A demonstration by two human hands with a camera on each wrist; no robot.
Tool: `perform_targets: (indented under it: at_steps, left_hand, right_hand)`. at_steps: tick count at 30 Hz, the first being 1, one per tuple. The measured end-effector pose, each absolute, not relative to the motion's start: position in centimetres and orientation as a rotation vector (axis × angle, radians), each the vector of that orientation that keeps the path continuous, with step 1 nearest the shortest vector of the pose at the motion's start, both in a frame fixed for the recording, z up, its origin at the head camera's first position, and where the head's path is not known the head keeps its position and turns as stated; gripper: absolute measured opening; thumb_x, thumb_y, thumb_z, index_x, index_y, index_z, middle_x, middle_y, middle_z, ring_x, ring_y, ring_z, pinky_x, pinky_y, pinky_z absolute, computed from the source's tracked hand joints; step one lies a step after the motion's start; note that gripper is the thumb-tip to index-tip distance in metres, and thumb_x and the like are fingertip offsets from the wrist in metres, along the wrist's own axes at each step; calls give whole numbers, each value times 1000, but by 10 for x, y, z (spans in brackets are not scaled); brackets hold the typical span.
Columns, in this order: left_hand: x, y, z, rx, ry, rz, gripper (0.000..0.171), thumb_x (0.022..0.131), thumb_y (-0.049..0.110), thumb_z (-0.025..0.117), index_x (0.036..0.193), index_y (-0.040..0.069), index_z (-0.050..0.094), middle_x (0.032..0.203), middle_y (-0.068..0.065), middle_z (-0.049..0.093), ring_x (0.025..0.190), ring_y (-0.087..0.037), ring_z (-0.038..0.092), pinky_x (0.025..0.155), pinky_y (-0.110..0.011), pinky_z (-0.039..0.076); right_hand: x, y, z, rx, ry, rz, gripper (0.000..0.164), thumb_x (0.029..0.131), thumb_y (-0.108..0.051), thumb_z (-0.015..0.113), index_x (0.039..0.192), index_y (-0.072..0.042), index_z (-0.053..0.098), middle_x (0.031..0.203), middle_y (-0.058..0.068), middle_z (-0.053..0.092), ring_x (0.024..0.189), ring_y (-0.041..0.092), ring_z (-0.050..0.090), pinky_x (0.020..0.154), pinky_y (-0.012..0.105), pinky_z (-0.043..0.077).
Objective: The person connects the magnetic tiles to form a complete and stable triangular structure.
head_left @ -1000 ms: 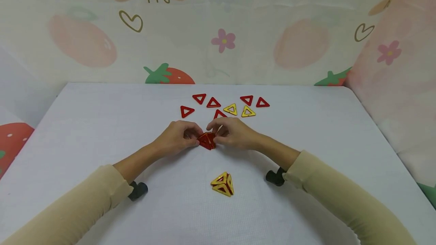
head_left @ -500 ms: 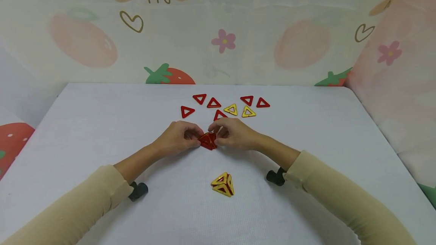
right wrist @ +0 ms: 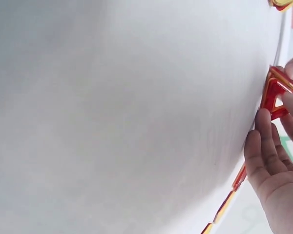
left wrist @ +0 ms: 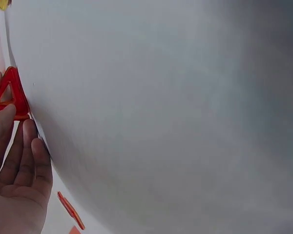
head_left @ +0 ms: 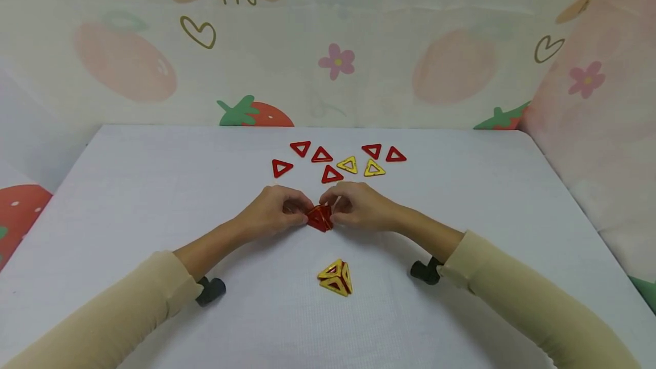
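Observation:
Red triangular magnetic tiles joined into a small pyramid [head_left: 319, 218] stand at mid-table, between both hands. My left hand [head_left: 274, 210] pinches its left side with thumb and fingertips. From the right, my right hand [head_left: 361, 207] pinches the other side. In the left wrist view, the left thumb lies against a red triangle face [left wrist: 20, 100] of the pyramid. The right wrist view shows the same pyramid [right wrist: 272, 92] at its right edge, partly covered by fingers. Nearer to me sits a second pyramid [head_left: 335, 278], with yellow tiles on its visible faces.
Beyond the hands, several loose red triangle tiles [head_left: 332, 175] lie flat on the white table [head_left: 154, 187]. Two yellow triangle tiles [head_left: 374, 168] lie among them. A printed cloth [head_left: 256, 61] hangs behind the table.
Both hands have shifted slightly to the right and toward me, bringing the red pyramid along. A loose red tile behind the right hand now shows fully. The yellow pyramid stays put.

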State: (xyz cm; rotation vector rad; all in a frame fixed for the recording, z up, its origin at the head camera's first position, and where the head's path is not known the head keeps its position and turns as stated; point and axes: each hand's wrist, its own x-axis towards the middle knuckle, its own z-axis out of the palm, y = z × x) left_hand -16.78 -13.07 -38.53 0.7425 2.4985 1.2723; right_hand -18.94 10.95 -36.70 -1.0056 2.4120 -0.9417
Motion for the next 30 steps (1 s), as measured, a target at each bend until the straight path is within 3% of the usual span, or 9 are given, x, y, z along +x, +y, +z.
perform_targets:
  at_steps: [30]
  left_hand:
    - [-149,-110,-382,876,2395,1283,17,90,3,71,107,6,73,95,2,72,85,-11,63,81,-28,54]
  right_hand:
    - [-165,132,-369,-1086,2422,-928,29,92,-8,70,121,-6,66,104,-1,65,90,12,58,81,27,53]
